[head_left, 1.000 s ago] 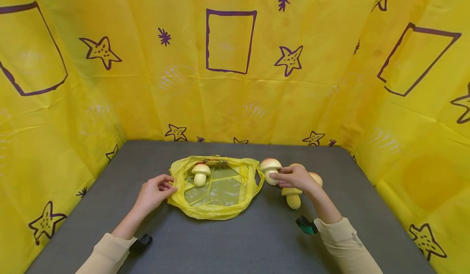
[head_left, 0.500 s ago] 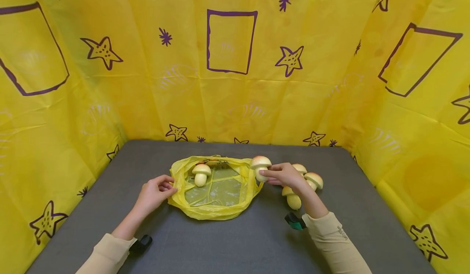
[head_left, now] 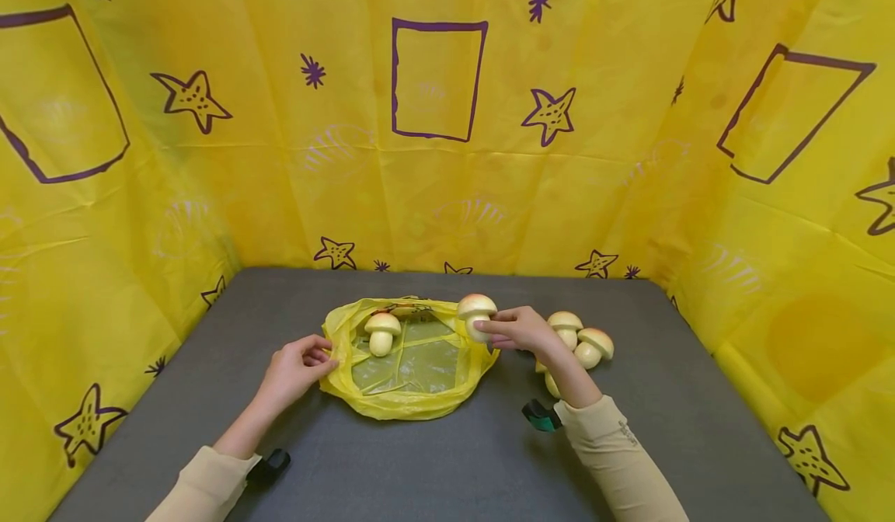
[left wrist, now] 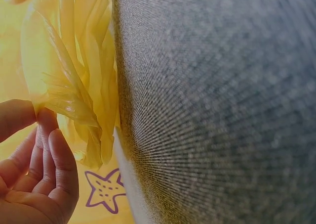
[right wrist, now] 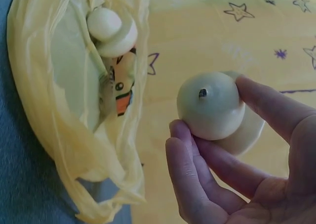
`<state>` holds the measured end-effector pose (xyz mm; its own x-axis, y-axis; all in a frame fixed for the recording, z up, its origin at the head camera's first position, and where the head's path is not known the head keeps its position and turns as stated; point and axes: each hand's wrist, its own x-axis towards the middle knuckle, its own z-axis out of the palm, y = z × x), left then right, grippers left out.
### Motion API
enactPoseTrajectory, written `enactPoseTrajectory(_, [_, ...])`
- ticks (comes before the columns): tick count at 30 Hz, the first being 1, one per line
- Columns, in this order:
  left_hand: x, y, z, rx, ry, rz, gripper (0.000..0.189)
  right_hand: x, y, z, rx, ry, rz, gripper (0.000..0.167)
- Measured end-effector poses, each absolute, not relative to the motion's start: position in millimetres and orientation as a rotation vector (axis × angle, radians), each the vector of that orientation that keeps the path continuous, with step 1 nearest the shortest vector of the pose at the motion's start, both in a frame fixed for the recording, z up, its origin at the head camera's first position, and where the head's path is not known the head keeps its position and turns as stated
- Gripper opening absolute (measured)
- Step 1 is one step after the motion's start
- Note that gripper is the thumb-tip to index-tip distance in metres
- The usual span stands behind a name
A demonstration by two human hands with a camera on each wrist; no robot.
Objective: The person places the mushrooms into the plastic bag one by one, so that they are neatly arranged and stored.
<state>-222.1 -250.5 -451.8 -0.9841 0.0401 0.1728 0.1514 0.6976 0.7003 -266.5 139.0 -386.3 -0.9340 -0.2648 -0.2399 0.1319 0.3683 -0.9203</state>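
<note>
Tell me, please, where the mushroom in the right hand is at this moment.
In the head view, the mushroom is just right of centre, in the right hand, at the yellow bag's right rim, left of the clustered mushrooms.

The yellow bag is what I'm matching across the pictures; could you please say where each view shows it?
Head: yellow bag below centre, pinched by the left hand.
Left wrist: yellow bag at upper left.
Right wrist: yellow bag along the left side.
Shared landmark: grey table, visible in all three.
</note>
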Motion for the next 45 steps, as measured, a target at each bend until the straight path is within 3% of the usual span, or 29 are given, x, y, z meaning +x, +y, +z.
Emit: enactPoseTrajectory(45, [-223,-247,-453,-0.19,-2.774,-1.176,0.027,-300,55,-405,-0.054,2.206,-1.609,0.053])
